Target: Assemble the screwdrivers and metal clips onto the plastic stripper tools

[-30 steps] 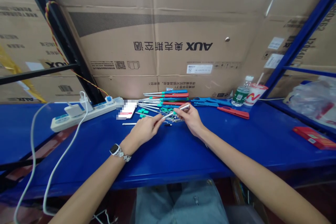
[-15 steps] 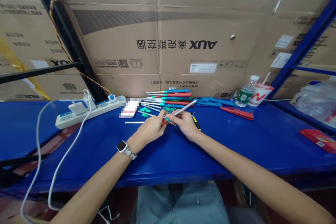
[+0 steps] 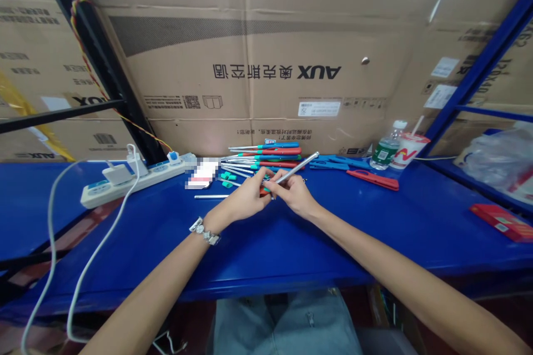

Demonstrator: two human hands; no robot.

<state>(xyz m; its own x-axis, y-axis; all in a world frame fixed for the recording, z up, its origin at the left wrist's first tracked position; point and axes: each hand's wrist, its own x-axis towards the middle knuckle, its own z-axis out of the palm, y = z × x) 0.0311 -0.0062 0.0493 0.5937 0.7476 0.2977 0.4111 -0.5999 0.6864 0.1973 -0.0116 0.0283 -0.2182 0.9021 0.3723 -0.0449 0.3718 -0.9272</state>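
Observation:
My left hand and my right hand meet above the blue table. A silver metal rod slants up to the right from between the fingers of my right hand. My left hand is closed round the rod's lower end, where a bit of red and green shows; the fingers hide the rest. Behind the hands lie several tools with red, blue and green handles. Small green pieces sit left of them. Another silver rod lies flat beside my left hand.
A white power strip with cables is at the left, near a blurred phone. Blue pieces, a red piece, a bottle and a cup stand or lie right. A red box is far right.
The upper end of the rod has moved slightly up and right. My left wrist has turned, so the watch face is now seen edge-on. The view has shifted a little.

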